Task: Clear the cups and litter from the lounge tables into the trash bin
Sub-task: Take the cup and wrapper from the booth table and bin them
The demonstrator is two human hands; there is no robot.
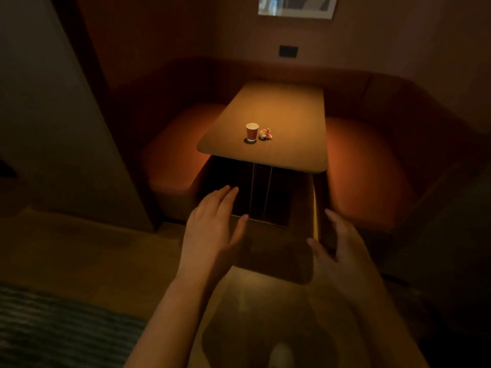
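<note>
Cup [252, 132] upright on table [279, 112], both hands [212, 224] extended, empty

a dim booth lit warmly from above. a wooden table [279, 107] with rounded corners stands inside a curved orange bench [366, 171] that wraps round its far end. on the brownish wall [398, 35] hang a framed picture [295, 6] and a dark plate [288, 51]. wood floor [79, 248], with a striped rug [53, 330] at lower left.

Cup [252, 132] upright beside crumpled litter [266, 134] on table [279, 110]; hands empty.
</note>
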